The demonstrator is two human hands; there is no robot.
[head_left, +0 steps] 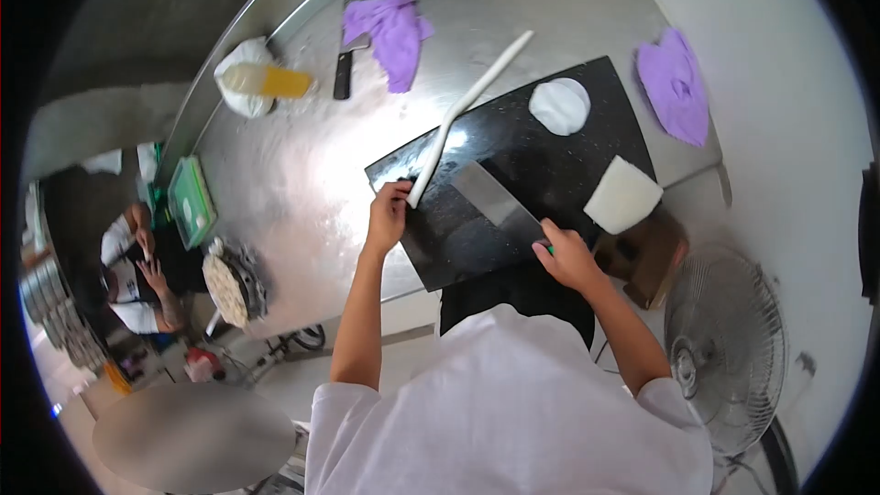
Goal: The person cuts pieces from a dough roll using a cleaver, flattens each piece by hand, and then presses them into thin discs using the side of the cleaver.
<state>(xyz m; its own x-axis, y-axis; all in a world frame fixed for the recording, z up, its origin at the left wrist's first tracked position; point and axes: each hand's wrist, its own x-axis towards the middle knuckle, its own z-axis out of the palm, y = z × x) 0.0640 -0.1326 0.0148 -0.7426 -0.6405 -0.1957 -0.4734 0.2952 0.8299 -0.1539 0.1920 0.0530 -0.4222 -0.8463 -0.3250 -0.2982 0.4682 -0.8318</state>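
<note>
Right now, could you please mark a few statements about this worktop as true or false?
1. The right hand holds a cleaver over the board. True.
2. The left hand rests on the round disc. False: it touches the end of the long white rope, and the disc lies apart, further along the board.
3. Two purple cloths are in view. True.
4. The second knife lies on the board. False: it lies on the steel table, beside a cloth.
</note>
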